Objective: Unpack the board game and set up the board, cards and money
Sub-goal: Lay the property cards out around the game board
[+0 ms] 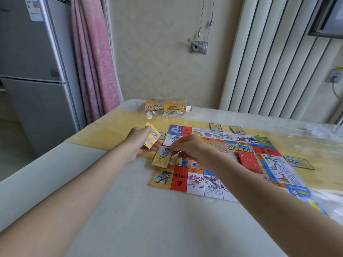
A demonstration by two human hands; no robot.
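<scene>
**Desk:** Hands over a half-laid board game. What is each one doing?

**Photographer:** Left hand (139, 140) grips a small stack of cards (152, 135), fingers curled round it and the stack tipped on edge, likely so the next card can be drawn off. Right hand (187, 147) reaches across to the board's left edge, fingertips pinching a property card (161, 157) that sits partly on the table (130, 210) and partly on the board (219, 164), as I read it to match the square beside it.

**Desk:** Where does the rest of the set lie?

**Photographer:** Board is spread flat on the right half of the table, over a yellow runner (115, 127). Red chance cards (249, 162) rest in a pile right of its centre. Two cards (215, 127) lie just past the far edge, one (298, 162) off the right edge, another small one (161, 135) near the far-left corner, partly hidden by the stack. Each appears set against its own square. The yellow box (165, 105) stands at the far side with clear wrapping (163, 115) in front of it, pushed out of the way.

**Desk:** And the money?

**Photographer:** None that I can make out. Dealing of cards looks under way, money still to come.
</scene>
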